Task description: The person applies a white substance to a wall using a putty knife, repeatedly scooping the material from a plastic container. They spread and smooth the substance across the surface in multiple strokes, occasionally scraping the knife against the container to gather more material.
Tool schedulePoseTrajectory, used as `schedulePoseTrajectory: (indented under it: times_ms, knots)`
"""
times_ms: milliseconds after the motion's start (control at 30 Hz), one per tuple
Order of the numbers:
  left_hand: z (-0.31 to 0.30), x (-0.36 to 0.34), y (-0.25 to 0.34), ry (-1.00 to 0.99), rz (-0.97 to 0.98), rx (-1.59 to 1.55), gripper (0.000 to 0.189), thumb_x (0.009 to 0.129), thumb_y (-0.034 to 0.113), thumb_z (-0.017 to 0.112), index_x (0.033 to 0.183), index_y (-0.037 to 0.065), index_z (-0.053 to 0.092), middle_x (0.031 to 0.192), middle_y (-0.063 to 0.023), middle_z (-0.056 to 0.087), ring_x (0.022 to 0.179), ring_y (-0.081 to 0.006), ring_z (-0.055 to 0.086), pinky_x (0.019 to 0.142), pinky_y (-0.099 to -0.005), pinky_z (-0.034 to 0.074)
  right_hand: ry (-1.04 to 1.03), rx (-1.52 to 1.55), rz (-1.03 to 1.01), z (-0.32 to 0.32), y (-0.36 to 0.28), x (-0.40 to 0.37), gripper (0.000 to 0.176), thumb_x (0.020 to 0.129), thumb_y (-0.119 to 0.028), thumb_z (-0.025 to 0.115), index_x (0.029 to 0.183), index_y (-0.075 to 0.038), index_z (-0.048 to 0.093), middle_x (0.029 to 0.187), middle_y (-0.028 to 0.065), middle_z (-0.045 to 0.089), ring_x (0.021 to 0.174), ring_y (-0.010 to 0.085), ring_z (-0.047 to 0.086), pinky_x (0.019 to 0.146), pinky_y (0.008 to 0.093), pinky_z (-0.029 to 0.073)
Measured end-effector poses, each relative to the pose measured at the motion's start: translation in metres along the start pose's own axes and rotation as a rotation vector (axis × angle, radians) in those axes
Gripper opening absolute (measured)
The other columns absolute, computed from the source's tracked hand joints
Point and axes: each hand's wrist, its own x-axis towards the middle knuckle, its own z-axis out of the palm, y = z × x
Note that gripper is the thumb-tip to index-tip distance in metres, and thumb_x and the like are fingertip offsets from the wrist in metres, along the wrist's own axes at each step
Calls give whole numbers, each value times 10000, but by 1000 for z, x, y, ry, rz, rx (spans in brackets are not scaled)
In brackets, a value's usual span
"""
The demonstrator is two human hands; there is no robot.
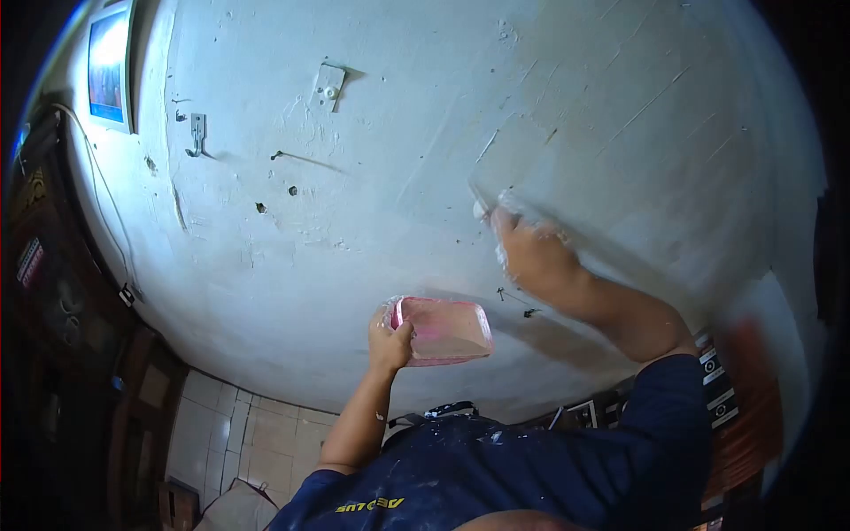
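Note:
My left hand (390, 343) is closed around the end of a pink plastic tub (490, 332), thumb over the rim. The tub is tilted so that its inside shows, with pale smears in it. Higher up and to the right, my right hand (529, 250) is closed at the wall (416, 239), its fingers coated in white paste. A putty scraper (479, 196) seems to be in its grip, thin and blurred against the wall; most of it is hidden by the fingers.
On the wall are a metal hook (197, 137), a white fixture (331, 84), nails, small holes and rough patches. A framed picture (109, 66) hangs at the upper left. Dark wooden furniture (84, 327) stands at the left, above the tiled floor (270, 440).

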Motion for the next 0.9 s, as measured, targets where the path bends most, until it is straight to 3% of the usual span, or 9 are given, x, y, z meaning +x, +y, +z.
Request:
schedulePoseTrajectory:
  times_ms: [133, 200, 300, 433, 467, 600, 767, 867, 900]
  knots:
    - [-1, 0, 9, 11, -12, 73, 355, 660, 114, 526, 981, -26, 575, 841, -165, 568, 745, -277, 561, 668, -369, 458, 120, -117, 181, -30, 51, 35, 289, 778, -132, 570, 1003, -26, 423, 739, 168, 611, 637, 344, 628, 567, 405, 516]
    - [0, 0, 14, -16, -61, 1, 341, 658, 96, 530, 972, -30, 571, 823, -159, 566, 727, -269, 562, 649, -359, 459, 356, -357, 138, -4, 67, 52, 310, 754, -157, 600, 989, -29, 444, 834, 207, 632, 594, 306, 639, 513, 404, 509]
    - [2, -3, 20, -69, -143, -118, 340, 655, 80, 533, 974, -34, 570, 810, -153, 568, 708, -262, 560, 629, -346, 459, 159, -663, 21, 48, 42, 63, 278, 731, -154, 610, 938, -38, 465, 955, 319, 600, 547, 256, 645, 429, 376, 493]
    - [11, 4, 3, 0, 28, 69, 326, 670, 104, 538, 966, -29, 571, 787, -155, 555, 705, -273, 550, 627, -363, 444, 216, -536, 82, 65, 25, 67, 217, 723, -139, 596, 876, -50, 469, 1013, 438, 509, 502, 210, 633, 363, 307, 469]
    - [13, 6, -5, -3, 123, 144, 319, 676, 110, 538, 962, -26, 572, 781, -159, 549, 706, -285, 545, 630, -372, 438, 207, -525, 71, 65, 24, 66, 217, 723, -139, 596, 876, -50, 469, 1013, 438, 509, 502, 210, 633, 363, 307, 469]
    - [32, 25, -13, -44, -1, 16, 307, 685, 119, 540, 956, -20, 577, 782, -173, 541, 715, -320, 533, 643, -398, 429, 236, -524, -15, 60, 31, 60, 201, 726, -147, 593, 847, -59, 458, 1040, 441, 493, 505, 205, 636, 375, 295, 476]
    - [44, 52, -18, -46, 355, 205, 321, 681, 94, 536, 973, -34, 574, 789, -159, 553, 704, -260, 558, 639, -355, 452, 281, -470, -50, 63, 42, 56, 202, 725, -155, 599, 857, -55, 482, 1047, 428, 501, 501, 220, 636, 388, 314, 486]
    - [44, 47, 8, -65, -38, -177, 324, 684, 81, 530, 981, -44, 571, 770, -127, 561, 647, -206, 565, 599, -319, 459, 227, -471, -64, 53, 42, 53, 273, 733, -185, 605, 931, -27, 503, 1059, 440, 488, 544, 261, 650, 396, 356, 494]
    - [44, 48, 5, -66, -42, -173, 324, 684, 81, 530, 981, -44, 571, 770, -127, 561, 647, -206, 565, 599, -319, 459, 228, -428, -69, 44, 40, 50, 276, 740, -188, 601, 940, -29, 497, 1061, 422, 503, 587, 279, 657, 413, 369, 499]
